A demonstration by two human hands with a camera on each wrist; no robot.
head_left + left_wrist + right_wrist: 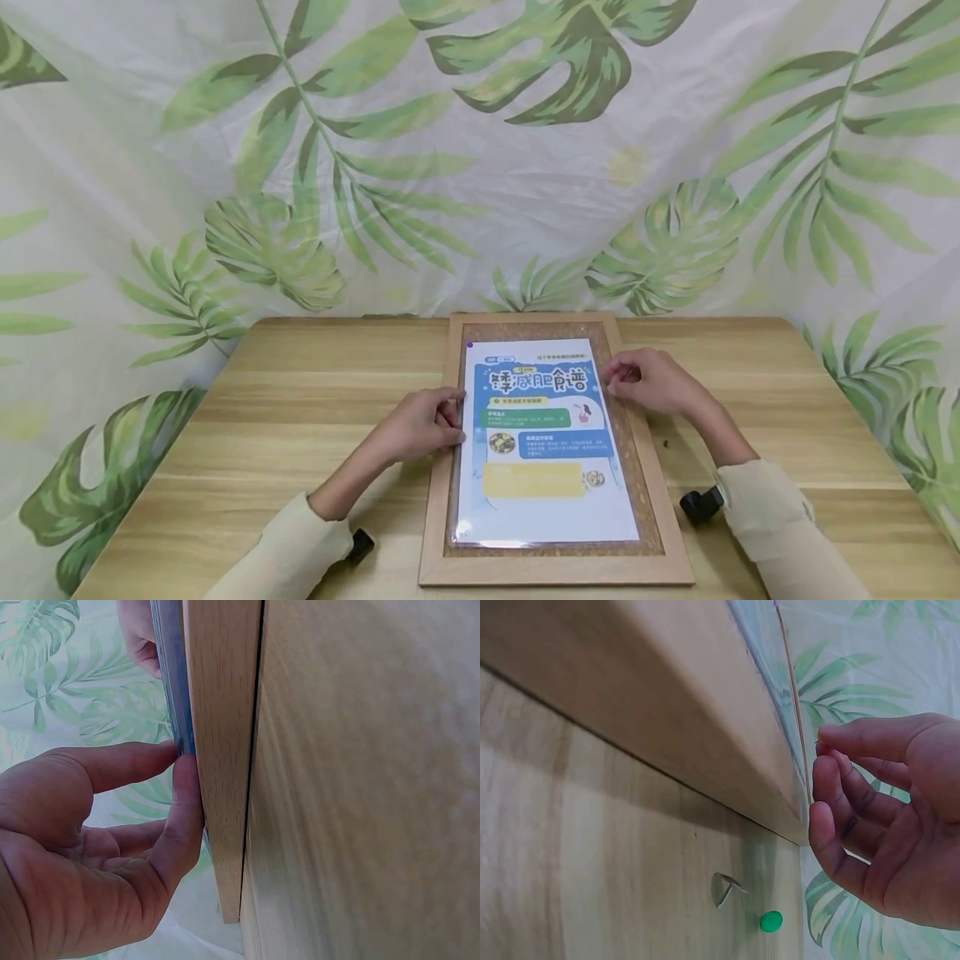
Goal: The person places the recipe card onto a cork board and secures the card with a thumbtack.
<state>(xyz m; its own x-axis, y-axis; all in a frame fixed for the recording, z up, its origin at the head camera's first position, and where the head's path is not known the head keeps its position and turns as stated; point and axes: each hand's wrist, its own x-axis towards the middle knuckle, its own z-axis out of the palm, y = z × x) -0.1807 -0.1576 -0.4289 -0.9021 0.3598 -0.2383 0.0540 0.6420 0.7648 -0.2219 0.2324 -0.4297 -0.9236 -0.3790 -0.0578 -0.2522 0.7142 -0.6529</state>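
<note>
Head view, and there's the poster (543, 442), lying at the lower centre on a corkboard (643, 500) with a wooden frame (555, 572), a purple dot (470, 344) at its upper left corner! The board sits on the bench (322, 375). Look at the left hand (420, 427), grasping the poster's left edge, while the right hand (651, 379) is beside the poster's upper right edge, fingers curled. Over to the left wrist view: thumb and finger meet on the poster's edge, centre left, right against the wood. Right wrist view now: thumb and fingertips bunch together at centre right, and whether they clasp anything is too small to tell! Lower centre, on the bench, a green tack (771, 921) lies near a small metal piece (733, 883).
</note>
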